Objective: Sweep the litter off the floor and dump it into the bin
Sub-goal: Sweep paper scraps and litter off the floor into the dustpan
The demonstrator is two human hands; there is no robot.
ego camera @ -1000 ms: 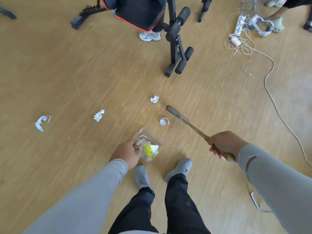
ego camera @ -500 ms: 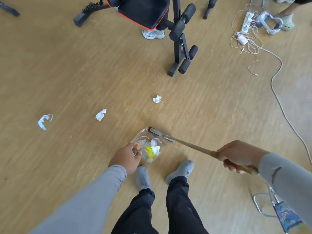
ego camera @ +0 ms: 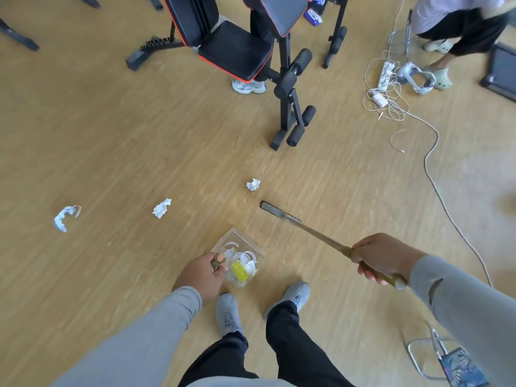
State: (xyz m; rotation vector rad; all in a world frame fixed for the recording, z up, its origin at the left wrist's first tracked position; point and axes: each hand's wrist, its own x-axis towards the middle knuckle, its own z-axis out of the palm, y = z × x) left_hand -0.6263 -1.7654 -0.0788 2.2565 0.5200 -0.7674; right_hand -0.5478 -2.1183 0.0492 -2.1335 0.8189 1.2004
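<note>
My left hand (ego camera: 202,276) grips the handle of a clear dustpan (ego camera: 239,256) resting on the wood floor; yellow and white litter lies inside it. My right hand (ego camera: 382,256) holds a long-handled broom (ego camera: 303,227), whose narrow dark head (ego camera: 272,210) sits on the floor to the right of and beyond the pan. A crumpled white paper ball (ego camera: 253,184) lies just beyond the broom head. Another white scrap (ego camera: 162,208) lies to the left, and a pale blue face mask (ego camera: 64,218) farther left.
A black and red exercise bench (ego camera: 245,48) stands ahead with padded rollers (ego camera: 296,132). White cables and a power strip (ego camera: 386,88) trail along the right. Another person stands at the top right. A metal chair frame (ego camera: 430,356) is at my lower right. My feet are below the dustpan.
The broom head pushed a small white ring into the dustpan, then swung back out to the right and away. The view tilted up, showing more of the bench.
</note>
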